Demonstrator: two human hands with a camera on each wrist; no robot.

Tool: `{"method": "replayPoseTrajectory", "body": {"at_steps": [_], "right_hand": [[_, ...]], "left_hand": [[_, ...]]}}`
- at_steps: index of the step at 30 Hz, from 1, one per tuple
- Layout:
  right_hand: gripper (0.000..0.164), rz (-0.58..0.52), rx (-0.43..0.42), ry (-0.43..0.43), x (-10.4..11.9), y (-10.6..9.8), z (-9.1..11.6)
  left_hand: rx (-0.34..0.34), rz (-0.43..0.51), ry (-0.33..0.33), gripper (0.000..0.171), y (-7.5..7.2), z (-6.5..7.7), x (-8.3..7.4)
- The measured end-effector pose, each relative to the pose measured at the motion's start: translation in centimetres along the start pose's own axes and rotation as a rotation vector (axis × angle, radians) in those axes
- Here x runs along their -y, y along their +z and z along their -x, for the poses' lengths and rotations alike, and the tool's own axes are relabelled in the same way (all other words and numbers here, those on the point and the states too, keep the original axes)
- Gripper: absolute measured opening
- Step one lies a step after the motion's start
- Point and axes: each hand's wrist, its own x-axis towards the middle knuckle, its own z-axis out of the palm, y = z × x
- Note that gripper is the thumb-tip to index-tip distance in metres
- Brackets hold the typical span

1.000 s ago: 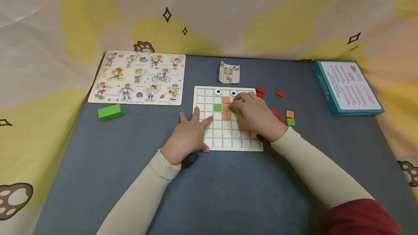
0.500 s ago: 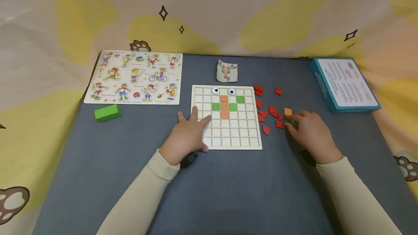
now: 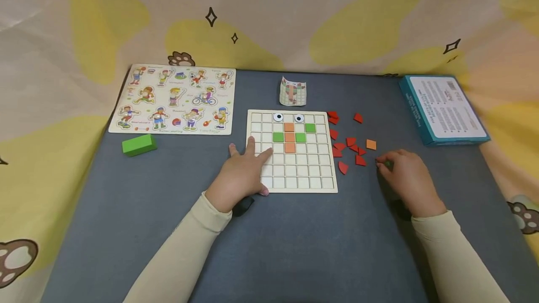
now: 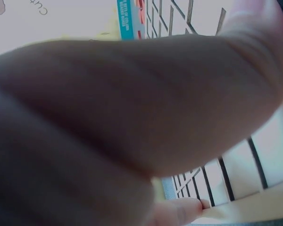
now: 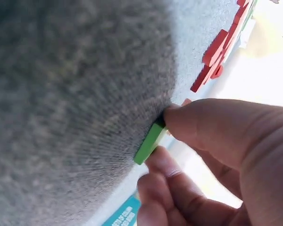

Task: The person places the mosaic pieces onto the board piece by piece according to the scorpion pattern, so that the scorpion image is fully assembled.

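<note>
My left hand [image 3: 242,172] lies with spread fingers on the left edge of a wooden grid board [image 3: 309,187], thumb at its near edge. Two googly-eye pieces [image 3: 278,118] sit in the board's far row. Below them runs a column of orange square tiles [image 3: 289,137], flanked by green square tiles [image 3: 278,137], with another green one farther right. Off to the right, my right hand [image 3: 408,181] pinches a green square tile [image 5: 150,143] between thumb and fingers, low over the table. Most of that tile is hidden by the fingers in the head view.
Several red pieces [image 3: 343,168] and one orange square tile [image 3: 371,144] lie between board and right hand. A small pattern card [image 3: 293,93] stands behind the board. A picture puzzle [image 3: 172,99] and green block [image 3: 139,145] are at left, a teal box [image 3: 446,109] at right.
My right hand has left the board, reached the green tile beside the orange one, and drawn it slightly right and nearer. The left hand stays on the board.
</note>
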Motion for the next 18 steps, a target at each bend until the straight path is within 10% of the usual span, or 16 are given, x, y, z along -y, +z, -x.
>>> {"method": "replayPoseTrajectory", "body": {"at_steps": [5, 18], "right_hand": [[0.016, -0.074, 0.023, -0.052, 2.2, -0.4, -1.5], [0.014, -0.1, 0.215, -0.624, 18.1, 3.6, -14.3]], "left_hand": [[-0.009, -0.006, 0.007, 0.109, 0.0, 0.0, 0.1], [0.027, -0.04, -0.016, 0.109, -0.1, -0.3, 0.2]]}}
